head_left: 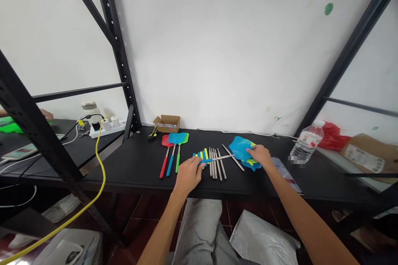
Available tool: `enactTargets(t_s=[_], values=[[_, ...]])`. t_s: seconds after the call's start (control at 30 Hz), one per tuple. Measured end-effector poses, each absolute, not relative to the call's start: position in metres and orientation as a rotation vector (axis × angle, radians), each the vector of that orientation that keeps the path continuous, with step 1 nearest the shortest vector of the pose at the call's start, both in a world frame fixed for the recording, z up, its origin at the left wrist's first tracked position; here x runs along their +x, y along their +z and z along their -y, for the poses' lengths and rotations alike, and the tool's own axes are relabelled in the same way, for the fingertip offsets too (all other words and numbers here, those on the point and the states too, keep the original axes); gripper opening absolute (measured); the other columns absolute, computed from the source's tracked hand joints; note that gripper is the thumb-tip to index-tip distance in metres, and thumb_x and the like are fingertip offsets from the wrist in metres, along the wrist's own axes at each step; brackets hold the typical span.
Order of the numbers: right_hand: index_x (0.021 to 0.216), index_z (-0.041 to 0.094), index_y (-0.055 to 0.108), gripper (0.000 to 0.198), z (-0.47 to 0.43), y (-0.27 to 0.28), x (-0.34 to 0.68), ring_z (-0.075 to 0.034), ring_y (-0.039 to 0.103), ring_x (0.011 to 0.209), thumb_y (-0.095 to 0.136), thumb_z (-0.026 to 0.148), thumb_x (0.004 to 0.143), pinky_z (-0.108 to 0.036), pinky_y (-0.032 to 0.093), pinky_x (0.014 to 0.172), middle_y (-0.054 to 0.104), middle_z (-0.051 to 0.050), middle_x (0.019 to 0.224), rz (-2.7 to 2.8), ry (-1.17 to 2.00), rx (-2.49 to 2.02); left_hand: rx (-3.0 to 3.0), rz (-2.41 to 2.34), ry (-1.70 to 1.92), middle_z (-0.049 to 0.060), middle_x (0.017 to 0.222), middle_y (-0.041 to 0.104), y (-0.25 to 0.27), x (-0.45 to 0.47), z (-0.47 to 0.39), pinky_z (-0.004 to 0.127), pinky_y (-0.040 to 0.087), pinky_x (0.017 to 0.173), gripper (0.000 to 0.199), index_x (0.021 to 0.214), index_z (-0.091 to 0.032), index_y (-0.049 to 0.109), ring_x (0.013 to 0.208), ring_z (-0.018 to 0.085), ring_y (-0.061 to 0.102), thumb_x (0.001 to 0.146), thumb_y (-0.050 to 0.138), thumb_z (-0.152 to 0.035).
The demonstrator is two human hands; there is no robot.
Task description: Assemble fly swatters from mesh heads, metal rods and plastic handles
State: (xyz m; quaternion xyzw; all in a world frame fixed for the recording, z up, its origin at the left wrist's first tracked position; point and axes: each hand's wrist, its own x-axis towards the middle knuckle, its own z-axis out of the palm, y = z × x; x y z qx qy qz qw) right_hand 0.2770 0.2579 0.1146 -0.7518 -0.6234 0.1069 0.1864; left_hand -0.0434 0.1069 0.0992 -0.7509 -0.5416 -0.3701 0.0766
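Observation:
My left hand (188,174) is closed around the blue handle (205,161) of a fly swatter. A thin metal rod (224,157) runs from that handle to a blue swatter head (240,148), and my right hand (261,155) pinches the head at its right edge. Whether rod and head are joined I cannot tell. More blue and yellow-green swatter heads (252,166) lie beneath. Several loose metal rods (214,165) lie side by side between my hands. Next to my left fingers is a row of blue and yellow handles (203,154), partly hidden.
On the left lie complete fly swatters: red (164,161), blue (171,159) and green (178,157). Behind them stands an open cardboard box (168,123). A water bottle (307,143) and a flat plastic packet (286,174) are at right. A yellow cable (101,165) hangs at left.

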Motion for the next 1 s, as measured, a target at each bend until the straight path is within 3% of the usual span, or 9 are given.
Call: enactTargets(t_s=[0.23, 0.5, 0.6, 0.83, 1.0], values=[[0.124, 0.02, 0.063, 0.052, -0.253, 0.12, 0.281, -0.038, 0.059, 0.113, 0.056, 0.048, 0.082, -0.045, 0.048, 0.088, 0.066, -0.017, 0.117, 1.586, 0.23, -2.154, -2.265, 1.632, -1.09, 0.003, 0.087, 0.064, 0.099, -0.043, -0.107, 0.026, 0.038, 0.063, 0.027, 0.094, -0.021, 0.059, 0.077, 0.017, 0.06, 0.1, 0.036, -0.034], [0.118, 0.025, 0.065, 0.043, -0.246, 0.123, 0.287, -0.036, 0.061, 0.109, 0.059, 0.044, 0.08, -0.045, 0.048, 0.085, 0.067, -0.014, 0.113, 1.559, 0.158, -2.15, -2.276, 1.634, -1.073, 0.003, 0.087, 0.063, 0.099, -0.044, -0.108, 0.026, 0.038, 0.064, 0.027, 0.094, -0.021, 0.058, 0.079, 0.017, 0.06, 0.1, 0.035, -0.033], [0.107, 0.023, 0.069, 0.036, -0.248, 0.122, 0.292, -0.033, 0.063, 0.104, 0.061, 0.041, 0.077, -0.04, 0.049, 0.083, 0.07, -0.012, 0.108, 1.484, 0.242, -2.041, -2.276, 1.629, -1.069, 0.003, 0.086, 0.063, 0.099, -0.043, -0.108, 0.026, 0.038, 0.064, 0.027, 0.094, -0.021, 0.057, 0.079, 0.017, 0.06, 0.1, 0.034, -0.034], [0.093, 0.018, 0.062, 0.033, -0.24, 0.112, 0.288, -0.022, 0.066, 0.069, 0.06, 0.041, 0.07, -0.028, 0.047, 0.05, 0.071, -0.011, 0.092, 1.066, 0.788, -1.502, -2.269, 1.627, -1.061, 0.003, 0.084, 0.062, 0.099, -0.043, -0.108, 0.026, 0.038, 0.063, 0.026, 0.093, -0.021, 0.057, 0.076, 0.017, 0.059, 0.1, 0.035, -0.033], [0.089, 0.02, 0.059, 0.033, -0.229, 0.098, 0.279, -0.022, 0.064, 0.068, 0.059, 0.047, 0.071, -0.027, 0.048, 0.045, 0.067, -0.008, 0.081, 0.943, 0.835, -1.422, -2.265, 1.624, -1.064, 0.002, 0.087, 0.063, 0.1, -0.043, -0.108, 0.026, 0.038, 0.063, 0.024, 0.094, -0.021, 0.057, 0.076, 0.016, 0.059, 0.1, 0.036, -0.033]])
